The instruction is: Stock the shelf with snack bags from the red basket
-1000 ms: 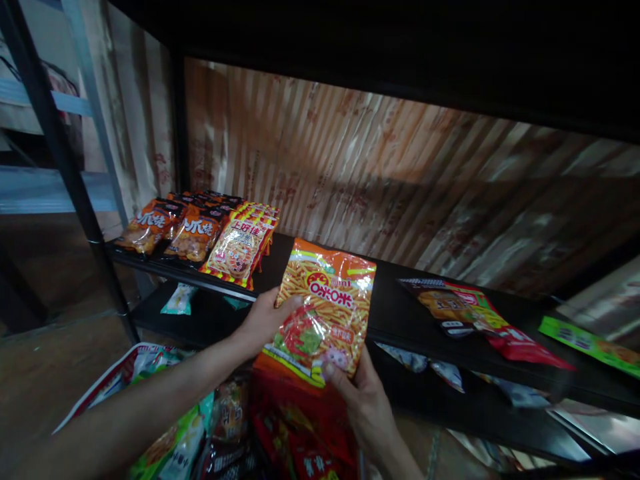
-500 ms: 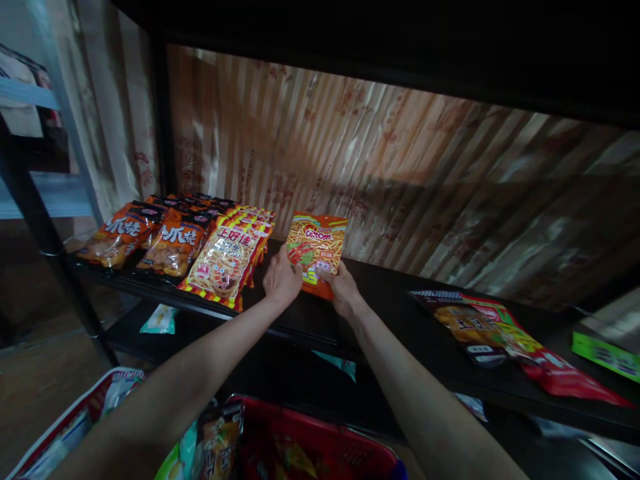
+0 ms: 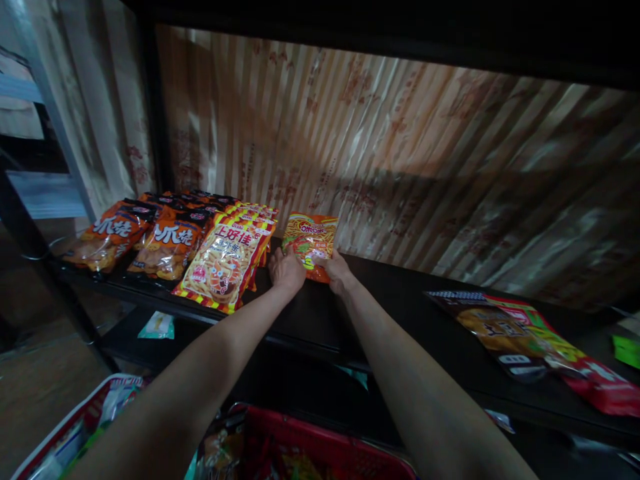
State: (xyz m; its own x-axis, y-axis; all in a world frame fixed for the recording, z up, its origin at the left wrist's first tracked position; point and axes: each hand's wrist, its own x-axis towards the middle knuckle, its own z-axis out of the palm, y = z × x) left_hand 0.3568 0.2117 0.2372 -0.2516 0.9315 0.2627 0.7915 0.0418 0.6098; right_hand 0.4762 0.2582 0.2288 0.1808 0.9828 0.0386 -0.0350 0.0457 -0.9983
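Note:
Both my hands hold an orange snack bag [image 3: 319, 233] by its lower sides, over the black shelf [image 3: 390, 300] close to the curtain. My left hand [image 3: 287, 270] grips its left edge, fingers bent over the front. At the lower right edge, my right hand [image 3: 337, 270] has its thumb on the front; its other fingers are hidden behind. The bag leans back with its printed face toward me. Just left of my left hand stands a row of red-and-yellow shrimp snack bags [image 3: 223, 257].
Orange-and-black snack bags [image 3: 167, 243] fill the shelf's left end. Two bags, one brown [image 3: 493, 330] and one red [image 3: 600, 377], lie overlapped at right. A red basket [image 3: 320, 433] with packets sits below, another basket [image 3: 65, 417] at lower left. A striped curtain [image 3: 380, 153] hangs behind.
The orange bag has moved slightly back and down toward the shelf, with both hands still on it. The camera view has shifted a little.

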